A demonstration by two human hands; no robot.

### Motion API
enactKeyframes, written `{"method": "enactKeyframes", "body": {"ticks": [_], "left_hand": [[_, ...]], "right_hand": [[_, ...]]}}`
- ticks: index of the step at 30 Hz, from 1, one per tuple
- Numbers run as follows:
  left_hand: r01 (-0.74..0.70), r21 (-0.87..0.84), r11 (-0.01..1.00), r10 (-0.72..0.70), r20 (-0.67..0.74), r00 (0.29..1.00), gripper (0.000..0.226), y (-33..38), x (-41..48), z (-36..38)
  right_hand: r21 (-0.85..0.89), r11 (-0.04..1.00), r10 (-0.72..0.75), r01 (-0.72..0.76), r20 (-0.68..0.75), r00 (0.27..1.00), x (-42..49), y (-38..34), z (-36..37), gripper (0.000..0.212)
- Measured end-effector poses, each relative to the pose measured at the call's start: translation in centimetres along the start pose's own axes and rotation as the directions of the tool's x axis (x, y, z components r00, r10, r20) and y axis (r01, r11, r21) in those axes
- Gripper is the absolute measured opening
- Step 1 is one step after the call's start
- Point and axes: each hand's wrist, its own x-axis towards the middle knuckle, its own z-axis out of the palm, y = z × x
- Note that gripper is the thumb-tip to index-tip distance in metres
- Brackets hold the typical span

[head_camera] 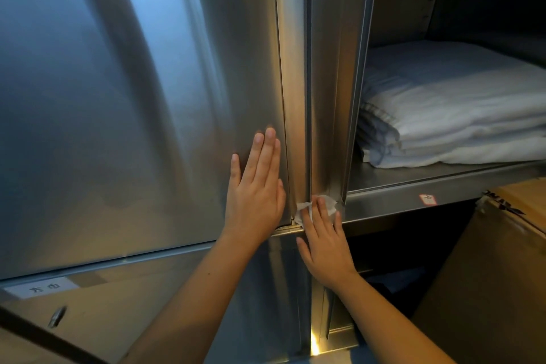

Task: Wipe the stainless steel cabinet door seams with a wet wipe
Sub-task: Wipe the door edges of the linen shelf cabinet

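The stainless steel cabinet door (pixel 133 97) is brushed, reflective and shut, its right edge meeting a vertical seam (pixel 308 97); the white wet wipe (pixel 331 204) lies crumpled at the seam's foot, apparently pressed flat against the metal.

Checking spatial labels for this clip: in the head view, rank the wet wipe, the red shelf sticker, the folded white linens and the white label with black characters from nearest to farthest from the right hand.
From the right hand:
1. Wet wipe, under its fingertips at the seam's bottom.
2. Red shelf sticker, on the shelf edge to the right.
3. Folded white linens, on the shelf, upper right.
4. White label, far lower left.
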Motion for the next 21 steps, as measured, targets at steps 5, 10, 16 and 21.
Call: {"method": "enactKeyframes", "body": {"ticks": [5,10,16,21], "left_hand": [[-0.008,0.011,1.0,0.008,0.001,1.0,0.061,0.0,0.1,-0.2],[-0.055,0.059,0.997,0.054,0.025,0.998,0.062,-0.7,0.3,-0.4],[-0.053,0.066,0.996,0.058,-0.071,0.996,0.063,-1.8,3.6,-2.4],[-0.042,0.037,0.998,0.048,-0.15,0.987,0.06,-2.8,7.8,-5.0]], "right_hand": [[0.025,1.0,-0.006,0.007,-0.019,1.0,0.9,-0.2,-1.3,0.058],[0.189,0.982,-0.008,0.029,-0.11,0.994,4.2,-0.5,-4.3,0.066],[0.193,0.97,-0.078,0.147,-0.323,0.943,9.5,-0.8,-10.5,0.063],[0.152,0.97,-0.114,0.19,-0.407,0.906,12.9,-0.9,-14.9,0.065]]}}
